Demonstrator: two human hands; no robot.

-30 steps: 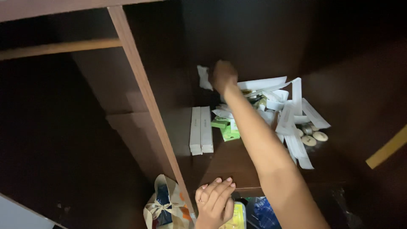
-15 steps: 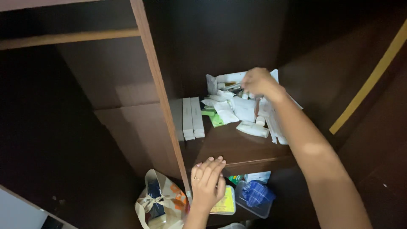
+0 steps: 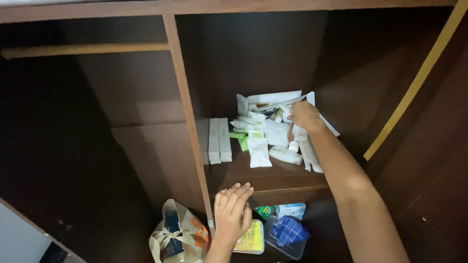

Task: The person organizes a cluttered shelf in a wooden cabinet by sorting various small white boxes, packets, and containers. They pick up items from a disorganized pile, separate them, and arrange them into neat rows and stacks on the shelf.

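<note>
My right hand (image 3: 304, 117) reaches into a dark wooden cupboard and rests among a heap of small white packets and tubes (image 3: 265, 129) on a shelf (image 3: 273, 178); its fingers are curled in the pile, and whether they grip one is unclear. My left hand (image 3: 233, 212), a ring on one finger, lies flat with fingers spread on the shelf's front edge. Two long white boxes (image 3: 219, 140) lie side by side at the shelf's left. A white sachet (image 3: 258, 152) and green packets (image 3: 241, 139) lie near the front.
A vertical wooden divider (image 3: 187, 117) splits the cupboard; a rail (image 3: 83, 48) crosses the left bay. Below the shelf sit a patterned cloth bag (image 3: 173, 236), a clear box with yellow contents (image 3: 251, 238) and a clear tub holding blue cloth (image 3: 288, 233). A yellow strip (image 3: 414, 80) edges the right side.
My right hand has come from the back left of the heap to its right side. The view has tilted and shifted. My left hand stays on the shelf's front edge.
</note>
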